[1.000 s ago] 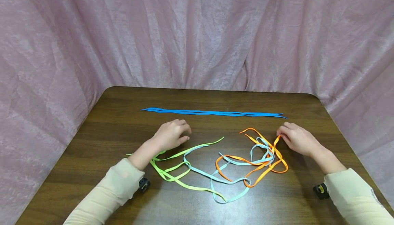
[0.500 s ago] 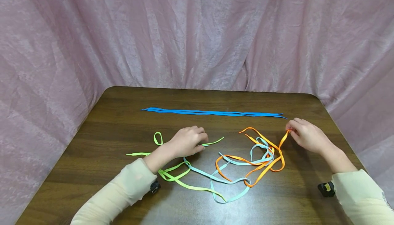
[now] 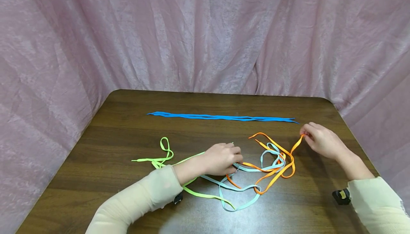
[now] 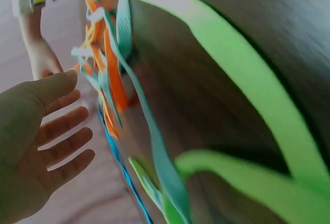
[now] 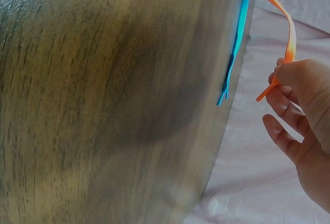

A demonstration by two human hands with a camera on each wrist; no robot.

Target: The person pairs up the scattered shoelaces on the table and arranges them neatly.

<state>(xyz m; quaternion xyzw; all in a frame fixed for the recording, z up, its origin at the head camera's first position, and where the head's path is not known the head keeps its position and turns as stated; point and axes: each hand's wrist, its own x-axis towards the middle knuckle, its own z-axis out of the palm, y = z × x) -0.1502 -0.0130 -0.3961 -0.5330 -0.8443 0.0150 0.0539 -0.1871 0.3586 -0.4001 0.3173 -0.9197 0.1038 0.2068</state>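
Moving rightward, left hand [image 3: 223,158], nearer orange lace [image 3: 292,159]

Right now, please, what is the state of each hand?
Left hand: open, fingers apart, holding nothing.
Right hand: closed, pinching an orange lace near its end.

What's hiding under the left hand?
From the head view, parts of the green lace, pale blue lace and orange lace pass under the left hand, showing around its edges. Their stretches right beneath are covered.
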